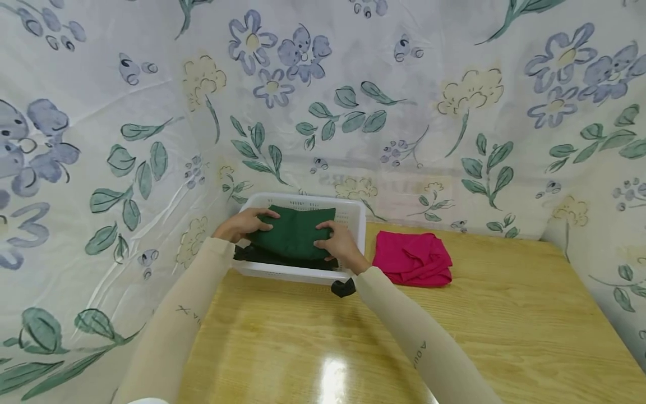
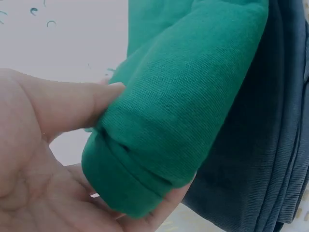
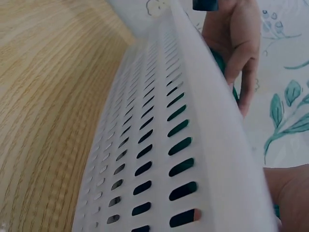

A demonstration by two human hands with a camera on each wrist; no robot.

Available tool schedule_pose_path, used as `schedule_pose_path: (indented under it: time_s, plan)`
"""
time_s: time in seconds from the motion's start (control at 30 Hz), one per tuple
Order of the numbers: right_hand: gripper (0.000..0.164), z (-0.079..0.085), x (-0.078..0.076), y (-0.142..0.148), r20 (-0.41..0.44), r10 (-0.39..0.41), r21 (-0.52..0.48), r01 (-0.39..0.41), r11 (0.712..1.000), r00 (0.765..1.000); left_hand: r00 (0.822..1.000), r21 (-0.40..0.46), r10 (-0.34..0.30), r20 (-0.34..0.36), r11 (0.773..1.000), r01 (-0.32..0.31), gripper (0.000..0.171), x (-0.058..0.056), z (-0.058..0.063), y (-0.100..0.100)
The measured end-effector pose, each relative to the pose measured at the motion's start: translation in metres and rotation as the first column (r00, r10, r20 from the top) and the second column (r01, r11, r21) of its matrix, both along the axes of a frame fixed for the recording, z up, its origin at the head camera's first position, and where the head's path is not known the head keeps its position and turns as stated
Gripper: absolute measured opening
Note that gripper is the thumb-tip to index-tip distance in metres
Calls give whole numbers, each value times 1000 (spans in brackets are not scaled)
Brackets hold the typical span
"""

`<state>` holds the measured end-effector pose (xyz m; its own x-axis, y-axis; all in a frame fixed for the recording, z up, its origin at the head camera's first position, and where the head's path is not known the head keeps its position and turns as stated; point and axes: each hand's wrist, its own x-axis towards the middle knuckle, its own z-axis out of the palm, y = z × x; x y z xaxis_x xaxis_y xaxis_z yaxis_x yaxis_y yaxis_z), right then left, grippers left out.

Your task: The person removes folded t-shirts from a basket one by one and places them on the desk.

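A folded green cloth [image 1: 296, 231] is held between both hands over a white plastic basket [image 1: 362, 235]. My left hand [image 1: 243, 224] pinches its left end, thumb on one side and fingers under the other. At the opposite end, my right hand [image 1: 339, 241] grips the cloth with thumb and fingers. In the left wrist view the green cloth [image 2: 169, 96] looks like a thick soft roll. Beside it in the basket lies dark folded fabric [image 2: 246, 159]. The basket wall [image 3: 145, 121] hides most of the right hand's work in the right wrist view.
A crumpled-looking folded pink cloth [image 1: 411, 258] lies on the wooden table [image 1: 282, 331], right of the basket. Flower-patterned sheeting [image 1: 419, 112] rises behind and at the sides. A small black object [image 1: 344, 288] hangs under the right wrist.
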<state>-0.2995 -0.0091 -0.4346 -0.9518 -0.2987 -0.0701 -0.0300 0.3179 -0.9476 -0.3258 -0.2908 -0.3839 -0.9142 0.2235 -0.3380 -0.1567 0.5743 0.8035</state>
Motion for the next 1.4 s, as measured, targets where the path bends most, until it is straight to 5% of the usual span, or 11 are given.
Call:
schedule_pose_path:
  time_s: [0.8, 1.07, 1.4]
  plan:
    - [46, 25, 10, 38, -142, -17, -33, 12, 999, 990, 977, 4, -141, -161, 990, 144, 46, 11, 19, 16]
    - [47, 31, 8, 51, -178, -10, 60, 21, 998, 984, 976, 34, -110, -190, 992, 118, 47, 15, 22, 21]
    - [48, 35, 8, 74, -179, 23, 42, -16, 999, 984, 970, 49, -109, -219, 991, 123, 47, 21, 28, 37]
